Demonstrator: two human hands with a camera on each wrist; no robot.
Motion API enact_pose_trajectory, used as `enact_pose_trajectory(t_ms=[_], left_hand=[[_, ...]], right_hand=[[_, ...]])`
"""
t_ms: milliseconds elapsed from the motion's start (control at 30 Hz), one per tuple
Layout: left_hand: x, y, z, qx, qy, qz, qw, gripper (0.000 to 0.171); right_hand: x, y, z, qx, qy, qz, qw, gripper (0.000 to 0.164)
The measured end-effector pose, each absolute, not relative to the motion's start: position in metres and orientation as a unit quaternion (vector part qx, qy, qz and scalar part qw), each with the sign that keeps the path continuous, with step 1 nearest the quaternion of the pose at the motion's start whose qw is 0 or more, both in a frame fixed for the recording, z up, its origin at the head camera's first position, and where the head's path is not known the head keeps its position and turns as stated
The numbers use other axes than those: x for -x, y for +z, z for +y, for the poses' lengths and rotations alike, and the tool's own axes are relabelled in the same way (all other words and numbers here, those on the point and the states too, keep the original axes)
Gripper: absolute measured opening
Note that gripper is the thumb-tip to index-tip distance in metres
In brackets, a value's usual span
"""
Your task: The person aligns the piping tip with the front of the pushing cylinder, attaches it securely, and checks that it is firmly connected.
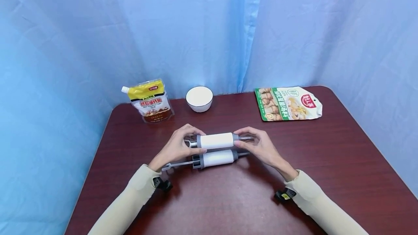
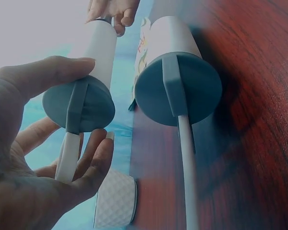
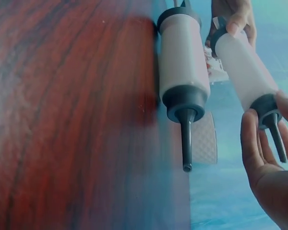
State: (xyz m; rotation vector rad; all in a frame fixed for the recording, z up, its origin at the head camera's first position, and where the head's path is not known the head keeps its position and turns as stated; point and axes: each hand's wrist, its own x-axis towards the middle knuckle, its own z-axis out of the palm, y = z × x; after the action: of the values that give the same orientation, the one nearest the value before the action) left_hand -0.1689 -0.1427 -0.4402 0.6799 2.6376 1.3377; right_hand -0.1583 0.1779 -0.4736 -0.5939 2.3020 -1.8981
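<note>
Two white syringe-like tubes with grey ends are side by side in the head view. My left hand (image 1: 179, 143) pinches the grey plunger end of the far syringe (image 1: 216, 140). At its other end, my right hand (image 1: 260, 145) grips the grey nozzle collar between thumb and fingers. The near syringe (image 1: 218, 158) lies on the table, its plunger rod drawn out to the left. In the left wrist view, the plunger handle of the held syringe (image 2: 102, 48) runs down into the left palm. The right wrist view shows a narrow grey nozzle (image 3: 276, 139) beside the right fingers.
A spouted yellow-topped pouch (image 1: 151, 102) stands at the back left of the dark red table (image 1: 222, 202). Behind the hands is a white bowl (image 1: 200, 100). At the back right lies a green-and-white food packet (image 1: 289, 104). Blue curtains (image 1: 183, 28) surround the table.
</note>
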Motion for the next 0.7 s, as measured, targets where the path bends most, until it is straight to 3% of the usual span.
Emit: enact_pose_trajectory(t_ms=[100, 333, 700], left_hand=[[0.1685, -0.4408, -0.1424, -0.223, 0.441, 0.868, 0.053, 0.042], [0.1661, -0.4419, -0.139, -0.228, 0.44, 0.867, 0.044, 0.041], [0.1645, -0.4444, -0.1366, -0.227, 0.441, 0.867, 0.045, 0.041]], right_hand=[[0.1574, -0.4721, 0.1805, 0.19, -0.62, 0.758, 0.061, 0.033], [0.1581, -0.4728, 0.1812, 0.165, -0.612, 0.769, 0.088, 0.025], [0.1579, -0.4738, 0.1804, 0.196, -0.627, 0.754, 0.022, 0.025]])
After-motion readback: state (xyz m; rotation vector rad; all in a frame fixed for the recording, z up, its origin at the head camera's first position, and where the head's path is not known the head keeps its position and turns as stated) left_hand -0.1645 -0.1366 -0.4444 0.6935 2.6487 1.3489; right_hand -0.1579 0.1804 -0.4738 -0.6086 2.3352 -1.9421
